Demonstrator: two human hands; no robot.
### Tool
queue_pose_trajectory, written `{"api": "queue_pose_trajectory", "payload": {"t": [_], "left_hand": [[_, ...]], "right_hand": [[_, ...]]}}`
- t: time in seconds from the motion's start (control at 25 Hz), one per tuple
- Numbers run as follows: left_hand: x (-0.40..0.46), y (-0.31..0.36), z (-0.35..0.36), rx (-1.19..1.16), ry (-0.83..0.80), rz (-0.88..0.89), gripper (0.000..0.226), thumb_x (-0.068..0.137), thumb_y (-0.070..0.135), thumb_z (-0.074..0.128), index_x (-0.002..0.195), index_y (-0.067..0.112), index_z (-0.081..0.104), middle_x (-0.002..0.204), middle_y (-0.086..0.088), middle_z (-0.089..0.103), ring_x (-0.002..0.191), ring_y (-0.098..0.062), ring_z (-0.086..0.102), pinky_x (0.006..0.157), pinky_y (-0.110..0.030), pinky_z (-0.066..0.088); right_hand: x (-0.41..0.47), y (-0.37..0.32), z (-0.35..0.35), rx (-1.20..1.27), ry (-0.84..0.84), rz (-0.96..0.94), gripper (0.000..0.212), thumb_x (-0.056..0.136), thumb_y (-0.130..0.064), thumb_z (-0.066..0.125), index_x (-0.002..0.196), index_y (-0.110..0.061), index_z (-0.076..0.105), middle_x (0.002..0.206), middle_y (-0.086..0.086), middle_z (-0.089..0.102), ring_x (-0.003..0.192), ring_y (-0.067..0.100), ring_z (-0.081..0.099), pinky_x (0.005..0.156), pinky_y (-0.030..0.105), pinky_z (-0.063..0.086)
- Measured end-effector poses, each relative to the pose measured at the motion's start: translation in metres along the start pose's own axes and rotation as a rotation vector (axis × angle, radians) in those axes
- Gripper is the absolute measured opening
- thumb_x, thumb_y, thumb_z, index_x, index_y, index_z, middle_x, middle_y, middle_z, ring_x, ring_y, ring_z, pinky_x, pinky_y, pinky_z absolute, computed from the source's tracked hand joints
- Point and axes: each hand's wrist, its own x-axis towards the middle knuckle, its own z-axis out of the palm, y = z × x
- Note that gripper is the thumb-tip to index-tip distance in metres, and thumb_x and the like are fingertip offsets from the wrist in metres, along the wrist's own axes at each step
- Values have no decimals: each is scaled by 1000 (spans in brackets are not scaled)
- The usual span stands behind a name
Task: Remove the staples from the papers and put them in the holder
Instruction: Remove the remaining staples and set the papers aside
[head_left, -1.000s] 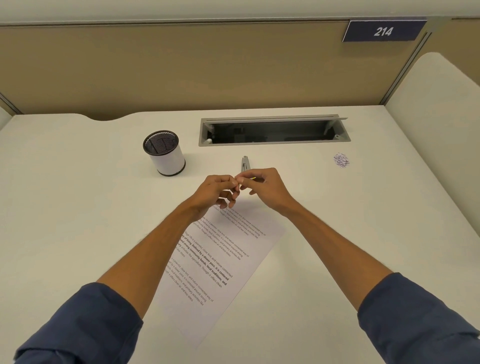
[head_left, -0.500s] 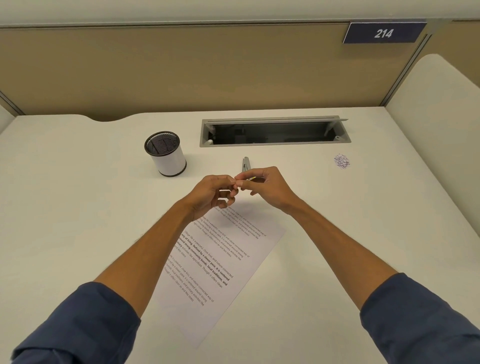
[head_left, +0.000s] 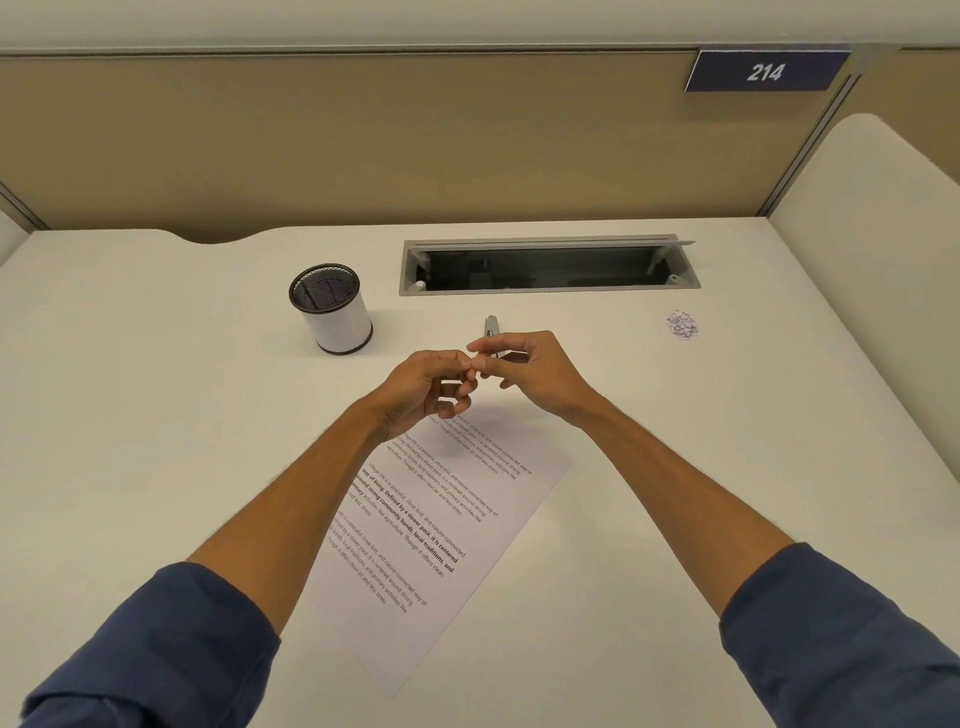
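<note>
A printed sheet of paper lies slanted on the desk in front of me. Both hands meet just above its top end. My right hand grips a slim metal staple remover, whose tip sticks out beyond the fingers. My left hand has its fingers curled, with the fingertips pinched against the right hand's fingers. Anything held in that pinch is too small to see. The holder, a white cup with a black mesh rim, stands upright to the left of my hands.
A small heap of loose staples lies on the desk to the right. An open grey cable tray is sunk into the desk behind my hands. Beige partition walls close off the back and right.
My hands stay together in the same spot. The right hand's fingers have shifted a little, with the forefinger now reaching over the left fingertips.
</note>
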Motion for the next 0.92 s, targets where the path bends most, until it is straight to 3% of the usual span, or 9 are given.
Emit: {"api": "queue_pose_trajectory", "payload": {"t": [0.28, 0.44, 0.52, 0.64, 0.72, 0.84, 0.92], "left_hand": [[2, -3, -4, -58, -39, -13, 19, 100, 13, 43, 94, 2, 57, 68, -3, 51, 57, -15, 50, 49, -22, 40], [3, 0, -1, -98, -24, -34, 23, 99, 16, 42, 83, 9, 57, 68, -4, 51, 57, -15, 49, 50, -23, 41], [5, -3, 0, -30, 66, -19, 25, 98, 17, 45, 80, 9, 59, 69, -5, 54, 58, -18, 53, 51, -24, 41], [10, -24, -2, 396, 352, 149, 19, 93, 22, 53, 78, 14, 63, 74, 0, 65, 64, -18, 62, 58, -29, 45], [7, -46, -6, 751, 489, 258, 11, 91, 29, 57, 90, 20, 64, 93, 7, 67, 82, -15, 64, 69, -32, 47], [7, -81, -17, 1120, 479, 350, 36, 91, 38, 53, 119, 16, 61, 130, 1, 58, 117, -20, 54, 91, -39, 44], [8, -97, -22, 1230, 443, 368, 53, 90, 50, 45, 127, 15, 57, 139, -5, 53, 130, -25, 46, 101, -46, 41]], "right_hand": [[0, 3, 2, -17, 46, -6, 15, 87, -22, 69, 96, -12, 75, 82, -2, 72, 71, 4, 65, 63, 16, 53], [0, 6, 2, -26, 80, -11, 13, 86, -21, 70, 93, -11, 75, 78, -3, 71, 69, 5, 65, 63, 19, 53], [-1, 9, 2, -59, 133, -15, 11, 86, -22, 71, 90, -13, 75, 78, -3, 71, 67, 5, 64, 63, 18, 52], [-3, 20, -8, -146, 222, 8, 10, 86, -24, 70, 87, -15, 74, 82, -6, 71, 68, 5, 64, 67, 14, 49], [-5, 31, -21, -206, 273, 29, 10, 86, -25, 69, 88, -16, 72, 84, -10, 69, 74, 4, 64, 69, 11, 46], [-9, 49, -46, -208, 415, 73, 7, 87, -25, 68, 87, -18, 72, 86, -14, 69, 78, 5, 64, 71, 11, 46], [-10, 61, -66, -215, 521, 113, 8, 88, -24, 68, 88, -18, 73, 89, -10, 70, 80, 6, 64, 72, 10, 45]]}}
